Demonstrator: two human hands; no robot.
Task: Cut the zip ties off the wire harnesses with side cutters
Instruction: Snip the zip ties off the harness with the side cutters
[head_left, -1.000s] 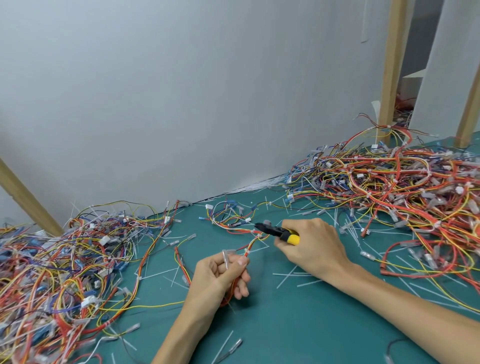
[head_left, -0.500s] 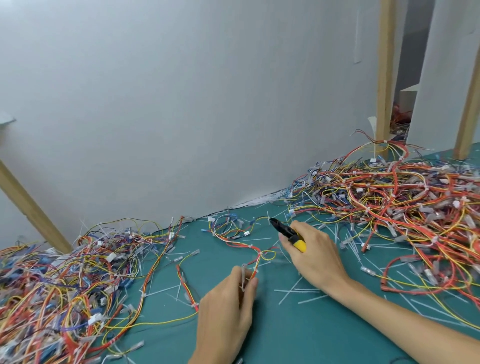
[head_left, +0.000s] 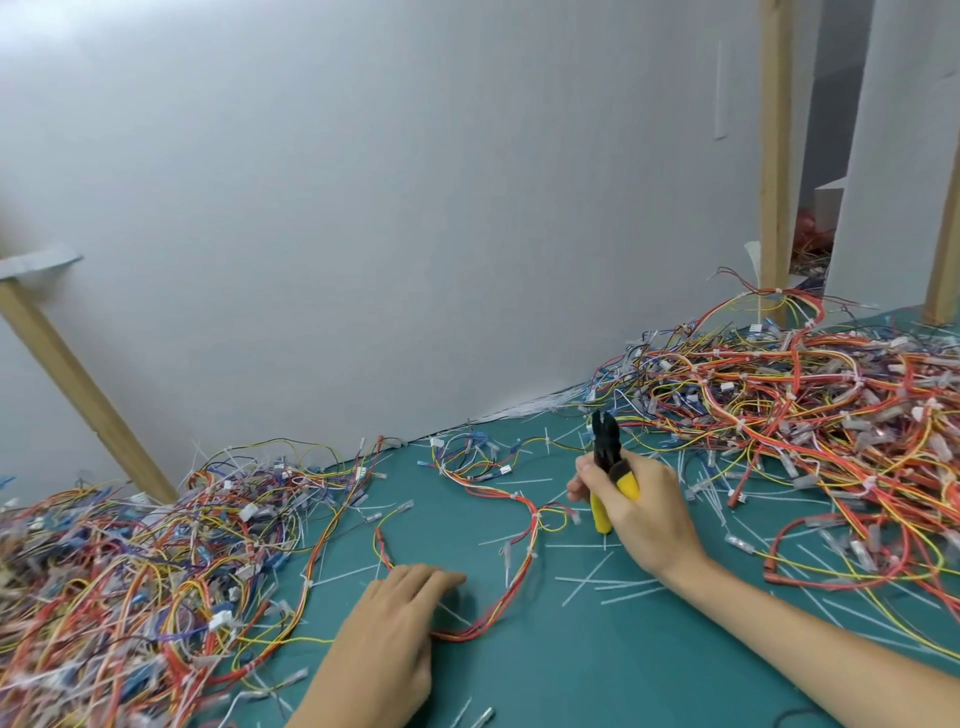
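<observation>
The right grip (head_left: 639, 514) clasps upright cutters (head_left: 607, 447); the left grip (head_left: 395, 634) lies flat on a harness (head_left: 530, 535), between wire heaps (head_left: 130, 561) amid cut ties (head_left: 587, 578).

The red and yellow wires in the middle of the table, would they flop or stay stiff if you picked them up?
Probably floppy: the wires lie in loose curves on the table, so they would likely droop from the left hand. Probably light, since the strands look thin. They might snag on loose cut ties.
</observation>
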